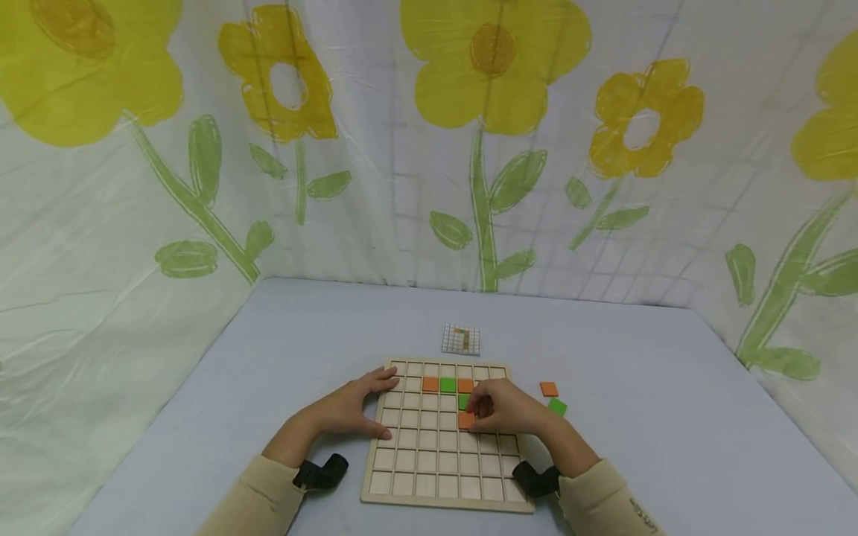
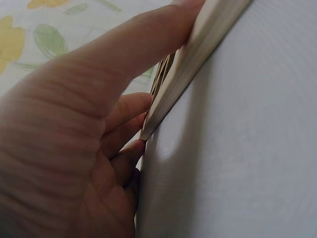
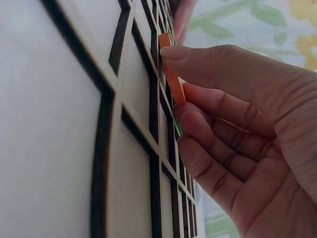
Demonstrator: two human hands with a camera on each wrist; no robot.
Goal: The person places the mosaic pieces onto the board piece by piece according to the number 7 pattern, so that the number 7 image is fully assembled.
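Note:
A wooden grid board (image 1: 405, 500) lies on the table. My right hand (image 1: 506, 408) pinches an orange square tile (image 3: 172, 74) between thumb and fingers, low over the board and tilted against a cell in the right wrist view. Just beyond it, a green tile (image 1: 463, 403) is partly covered by the fingers. In a row further up the board sit an orange tile (image 1: 431, 385), another green tile (image 1: 447, 385) and a second orange tile (image 1: 465, 385). Spread along the left border, my left hand (image 1: 348, 406) rests thumb and fingertips on the board's edge.
Right of the board, a loose orange tile (image 1: 550, 388) and a loose green tile (image 1: 557, 406) lie on the pale table (image 1: 643, 387). Behind the board is a small grid card (image 1: 461, 339) with a coloured pattern. A flower-printed curtain (image 1: 375, 223) stands around the table.

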